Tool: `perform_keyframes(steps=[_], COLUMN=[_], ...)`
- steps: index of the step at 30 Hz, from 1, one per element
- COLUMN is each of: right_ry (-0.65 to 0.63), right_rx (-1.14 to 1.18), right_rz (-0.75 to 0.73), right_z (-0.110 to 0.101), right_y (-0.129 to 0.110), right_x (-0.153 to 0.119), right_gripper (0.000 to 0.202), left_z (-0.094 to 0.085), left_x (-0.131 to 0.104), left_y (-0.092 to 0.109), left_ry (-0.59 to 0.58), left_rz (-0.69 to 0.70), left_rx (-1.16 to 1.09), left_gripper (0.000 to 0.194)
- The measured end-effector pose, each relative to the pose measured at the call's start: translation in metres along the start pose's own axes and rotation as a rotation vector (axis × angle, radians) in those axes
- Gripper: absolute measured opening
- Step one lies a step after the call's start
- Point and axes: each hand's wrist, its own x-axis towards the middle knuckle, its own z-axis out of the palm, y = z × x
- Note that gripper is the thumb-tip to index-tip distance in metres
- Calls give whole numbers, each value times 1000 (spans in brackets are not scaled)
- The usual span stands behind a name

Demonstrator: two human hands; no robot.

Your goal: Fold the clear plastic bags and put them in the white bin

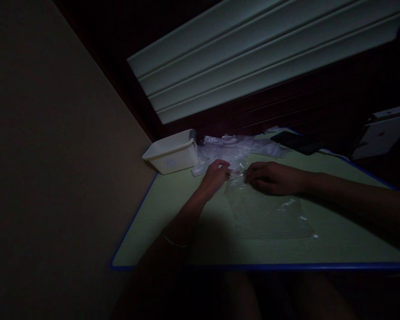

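Observation:
A clear plastic bag (270, 218) lies flat on the pale green table, its glossy creases catching the light. At its far end my left hand (216, 174) has thumb and fingers pinched together on the bag's edge. Just to the right, my right hand (265, 177) rests with curled fingers against the same end of the bag; its fingertips are partly hidden in the dark. Behind both hands spreads a heap of crumpled clear plastic bags (233, 146).
A white plastic bin (173, 153) stands at the table's back left corner, beside the wall. A dark flat object (295, 141) lies at the back right. The table (173, 213) has a blue edge. Boxes (383, 135) stand beyond it at the right.

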Motion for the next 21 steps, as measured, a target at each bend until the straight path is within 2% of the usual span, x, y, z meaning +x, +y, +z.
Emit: perform_keyframes(steps=[5,8,12,15,21], right_ry=[1,2,52,100,87], right_rx=[-13,-11,-13,-15,8], right_rz=[-1,-2,76,67,11], right_z=[0,0,-1,-1,-4], right_y=[0,1,1,1,0], right_x=[0,0,0,0,-1], right_gripper=[27,28,29,29,26], left_z=[1,2,2,2,3], left_x=[-4,-2,0,-1,-6], left_y=[4,0,-3,-3,-5], left_ry=[-109,-131,-145,-160,-214], left_rz=[-22,-4,7,29,116], left_rx=[-50,-69,-78,-28,151], left_gripper=[15,15,16,17,19])
